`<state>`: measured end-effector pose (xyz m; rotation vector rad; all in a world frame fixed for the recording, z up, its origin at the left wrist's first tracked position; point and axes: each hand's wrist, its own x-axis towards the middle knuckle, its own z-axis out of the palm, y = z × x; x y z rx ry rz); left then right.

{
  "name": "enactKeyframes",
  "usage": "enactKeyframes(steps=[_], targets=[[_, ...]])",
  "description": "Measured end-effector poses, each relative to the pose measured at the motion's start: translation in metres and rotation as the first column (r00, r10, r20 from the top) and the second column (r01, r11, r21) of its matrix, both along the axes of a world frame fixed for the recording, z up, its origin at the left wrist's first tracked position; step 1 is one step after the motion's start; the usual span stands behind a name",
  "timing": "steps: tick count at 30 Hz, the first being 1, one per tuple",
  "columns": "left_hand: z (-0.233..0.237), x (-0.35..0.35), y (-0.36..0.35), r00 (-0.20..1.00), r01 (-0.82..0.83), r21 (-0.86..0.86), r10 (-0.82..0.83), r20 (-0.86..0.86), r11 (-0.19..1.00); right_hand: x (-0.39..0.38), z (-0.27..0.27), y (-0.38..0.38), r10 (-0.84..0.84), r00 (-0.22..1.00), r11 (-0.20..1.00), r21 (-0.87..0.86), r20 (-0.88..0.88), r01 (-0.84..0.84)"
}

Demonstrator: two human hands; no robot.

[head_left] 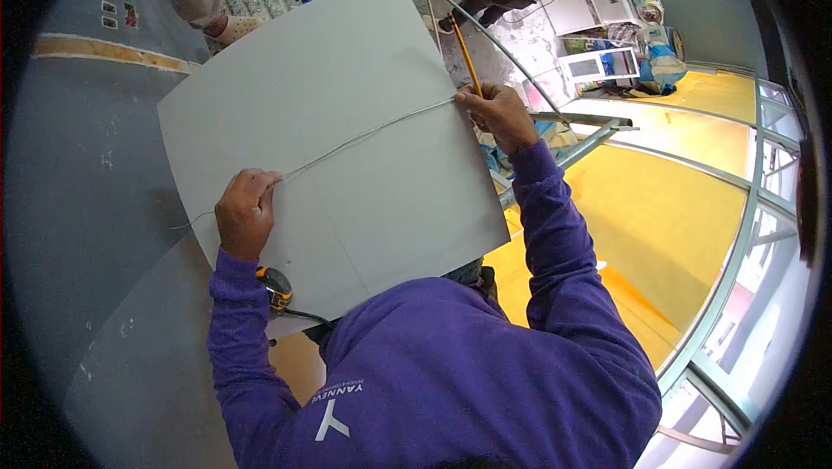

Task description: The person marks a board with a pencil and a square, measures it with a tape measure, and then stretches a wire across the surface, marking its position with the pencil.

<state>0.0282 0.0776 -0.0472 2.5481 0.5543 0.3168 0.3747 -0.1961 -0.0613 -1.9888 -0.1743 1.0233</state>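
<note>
A large white board [338, 61] lies in front of me, with a faint line running across its lower part. Over it stretches a thin light string [365, 133], partly doubled. My left hand [245, 211] is closed in a pinch on the string near the board's left side, and a loose tail hangs beyond the hand. At the right edge of the board, my right hand [500, 113] pinches the other end of the string. That same hand also holds an orange pencil [466, 53], pointing up and away. A black and orange tape measure [276, 287] sits beside my left forearm.
A grey wall [95, 140] with socket cut-outs borders the left. Metal tubes [582, 146] and a yellow panel [667, 235] are to the right, beside a metal frame. Two people stand near the far side. A small white frame [600, 65] lies among materials.
</note>
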Motion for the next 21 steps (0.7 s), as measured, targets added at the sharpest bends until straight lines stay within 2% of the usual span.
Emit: enactKeyframes(steps=[3, 6, 9, 12, 16, 19, 21], targets=[[0.002, 0.004, -0.001, 0.999, -0.042, -0.013, 0.042, -0.024, 0.999, -0.003, 0.001, 0.002, -0.065, 0.995, 0.997, 0.042, -0.079, 0.068], [-0.005, 0.005, 0.004, 0.999, -0.039, 0.018, 0.038, 0.003, 0.999, -0.005, -0.004, -0.003, -0.025, 1.000, 0.999, 0.039, 0.002, 0.025], [-0.007, 0.004, 0.004, 0.999, -0.037, 0.036, 0.036, 0.037, 0.999, -0.011, 0.001, -0.003, -0.055, 0.998, 0.993, 0.110, 0.008, 0.053], [-0.007, 0.001, 0.006, 0.999, -0.033, -0.001, 0.033, -0.044, 0.999, -0.012, -0.003, -0.004, -0.098, 0.994, 0.986, 0.128, -0.044, 0.103], [-0.009, 0.000, 0.005, 0.998, -0.050, 0.008, 0.050, -0.035, 0.999, -0.012, 0.003, -0.002, -0.089, 0.995, 0.988, 0.119, -0.054, 0.095], [-0.009, 0.002, 0.003, 0.998, -0.055, 0.052, 0.055, -0.003, 0.997, -0.017, 0.005, 0.000, -0.066, 0.992, 0.994, 0.095, 0.105, 0.056], [-0.011, 0.001, 0.002, 0.998, -0.065, 0.056, 0.066, -0.007, 0.996, -0.017, 0.002, 0.000, -0.058, 0.990, 0.995, 0.088, 0.125, 0.048]])
